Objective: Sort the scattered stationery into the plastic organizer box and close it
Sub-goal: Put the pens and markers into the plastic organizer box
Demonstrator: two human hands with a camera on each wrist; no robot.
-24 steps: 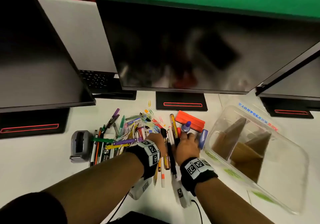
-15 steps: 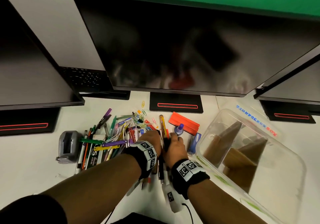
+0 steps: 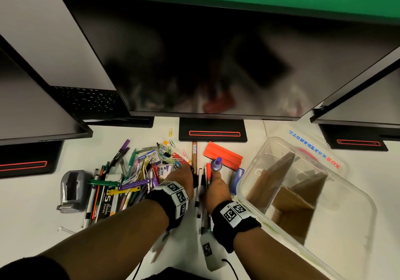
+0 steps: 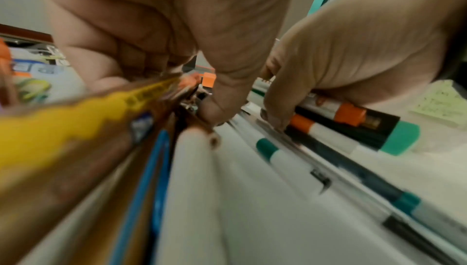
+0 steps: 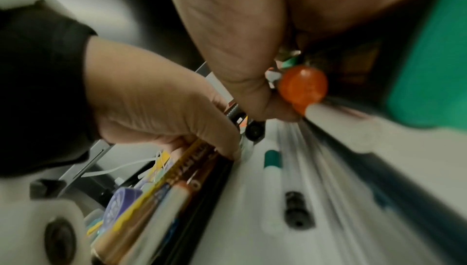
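Observation:
Scattered stationery [image 3: 134, 171] lies on the white desk. My left hand [image 3: 184, 174] curls round yellow and brown pens [image 4: 141, 97], also seen in the right wrist view as pens [image 5: 182, 169] under the left hand [image 5: 164, 109]. Close beside it my right hand [image 3: 216, 184] grips orange-capped markers [image 4: 336, 109]; its thumb [image 5: 252, 93] presses next to an orange cap [image 5: 302, 85]. White pens with teal bands [image 4: 278, 155] lie on the desk between the hands. The clear plastic organizer box [image 3: 346, 197] stands open at the right with brown cardboard dividers.
Three dark monitors overhang the back of the desk. A grey tape dispenser [image 3: 73, 190] sits at the left. An orange block [image 3: 223, 155], a purple-capped glue bottle [image 3: 216, 164] and a blue item [image 3: 237, 180] lie beyond my right hand. The lid [image 3: 313, 147] lies behind the box.
Both hands have drawn closer together over the pens in the middle and their fingers have curled round them. The head view has shifted a little.

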